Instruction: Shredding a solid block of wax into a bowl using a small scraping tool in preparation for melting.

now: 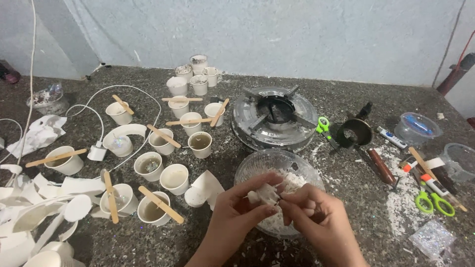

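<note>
Both my hands meet over a clear glass bowl [252,165] that holds white wax flakes. My left hand [232,215] and my right hand [316,217] pinch the same white wax chunk [265,194] between their fingertips, just above the bowl's near side. To the left stand several white paper cups [174,178], some filled with pale wax and some with wooden sticks [161,203] laid across their rims.
A round metal gas burner [274,116] sits behind the bowl. To the right lie a small dark pot [354,132], green-handled scissors [434,202], a knife [381,167], glue tubes and plastic containers [416,127]. Torn cup pieces [29,217] and a white charger cable [99,148] clutter the left.
</note>
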